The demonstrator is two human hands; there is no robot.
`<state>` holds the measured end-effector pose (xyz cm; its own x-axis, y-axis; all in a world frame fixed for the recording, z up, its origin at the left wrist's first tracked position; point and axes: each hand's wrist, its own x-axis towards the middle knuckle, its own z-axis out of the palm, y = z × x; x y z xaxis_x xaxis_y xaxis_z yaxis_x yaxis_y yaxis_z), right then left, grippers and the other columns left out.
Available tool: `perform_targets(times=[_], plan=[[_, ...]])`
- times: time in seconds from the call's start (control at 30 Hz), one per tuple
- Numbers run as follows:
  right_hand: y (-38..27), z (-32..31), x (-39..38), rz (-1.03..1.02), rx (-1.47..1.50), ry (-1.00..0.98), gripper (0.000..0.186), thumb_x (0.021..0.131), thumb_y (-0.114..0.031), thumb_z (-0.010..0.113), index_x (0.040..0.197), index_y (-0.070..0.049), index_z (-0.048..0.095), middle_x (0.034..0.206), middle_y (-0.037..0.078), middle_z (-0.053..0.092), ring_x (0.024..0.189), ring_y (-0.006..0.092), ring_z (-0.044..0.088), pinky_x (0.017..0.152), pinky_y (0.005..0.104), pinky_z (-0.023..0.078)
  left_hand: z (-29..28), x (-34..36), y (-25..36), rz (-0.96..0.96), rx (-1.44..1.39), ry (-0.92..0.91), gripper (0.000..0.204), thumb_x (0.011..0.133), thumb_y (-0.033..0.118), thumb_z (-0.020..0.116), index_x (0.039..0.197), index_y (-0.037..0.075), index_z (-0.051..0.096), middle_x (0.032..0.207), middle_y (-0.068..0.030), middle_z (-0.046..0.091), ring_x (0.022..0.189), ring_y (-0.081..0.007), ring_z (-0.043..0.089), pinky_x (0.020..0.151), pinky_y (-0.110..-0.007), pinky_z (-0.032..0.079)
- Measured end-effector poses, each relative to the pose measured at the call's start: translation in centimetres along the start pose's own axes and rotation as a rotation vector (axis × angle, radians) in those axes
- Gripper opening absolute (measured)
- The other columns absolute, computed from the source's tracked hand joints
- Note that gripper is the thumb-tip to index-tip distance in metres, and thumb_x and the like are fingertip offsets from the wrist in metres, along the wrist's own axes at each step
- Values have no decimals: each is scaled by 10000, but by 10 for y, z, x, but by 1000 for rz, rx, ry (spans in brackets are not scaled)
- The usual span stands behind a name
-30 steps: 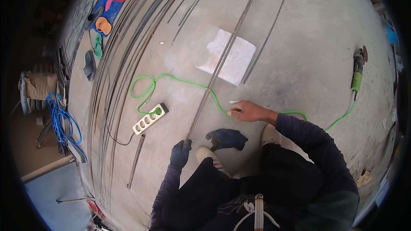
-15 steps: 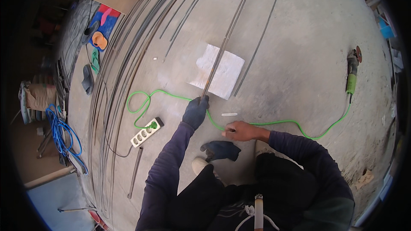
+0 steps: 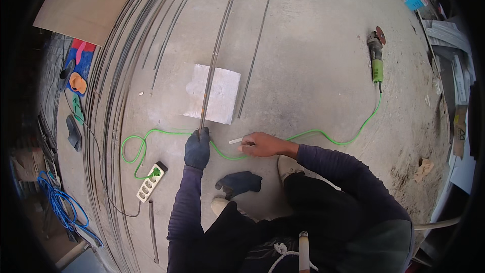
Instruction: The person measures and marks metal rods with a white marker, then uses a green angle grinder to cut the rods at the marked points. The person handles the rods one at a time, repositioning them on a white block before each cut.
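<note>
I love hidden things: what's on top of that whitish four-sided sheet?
Long, thin, brownish metal rods, held in the gloved left hand, cross over the sheet, maybe touching. The strip beneath them is hidden.

Held rods (image 3: 216, 51): far ends are cut off by the top edge; near ends are hidden by the left hand (image 3: 197, 150). Green cable (image 3: 344, 144): partly covered by the right hand (image 3: 267, 144), whose grip cannot be made out.

Rods (image 3: 217, 45) over sheet (image 3: 226, 93), power strip (image 3: 151, 181) left, grinder (image 3: 376, 59) right, sandals (image 3: 74, 133) far left, one perhaps on mat (image 3: 88, 60)
</note>
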<state>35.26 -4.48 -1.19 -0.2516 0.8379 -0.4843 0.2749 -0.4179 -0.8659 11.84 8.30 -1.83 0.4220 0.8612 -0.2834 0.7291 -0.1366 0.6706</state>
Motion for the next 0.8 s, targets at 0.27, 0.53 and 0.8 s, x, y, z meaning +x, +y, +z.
perform_targets(times=[0.27,0.53,0.8], plan=[[32,-79,-78,253,134,561,444,1024,-443,581,973,-11,668,824,81,677,725,160,647,662,321,533,7,2,0,105,3,10,413,1047,370,479,982,19,685,867,-175,693,847,-387,652,751,-513,486],[112,-188,-167,444,-269,1167,533,949,-472,661,1112,36,642,961,222,716,899,353,706,809,441,541,2,5,2,9,-23,-12,431,1043,381,476,960,11,681,813,-191,685,825,-404,650,773,-516,483],[225,-368,-228,1037,-619,1564,864,867,-670,648,1405,-25,446,1362,272,528,1263,476,522,987,625,461,-3,5,-3,-34,163,-29,427,1046,409,489,964,26,659,790,-167,692,755,-330,680,666,-455,512]])
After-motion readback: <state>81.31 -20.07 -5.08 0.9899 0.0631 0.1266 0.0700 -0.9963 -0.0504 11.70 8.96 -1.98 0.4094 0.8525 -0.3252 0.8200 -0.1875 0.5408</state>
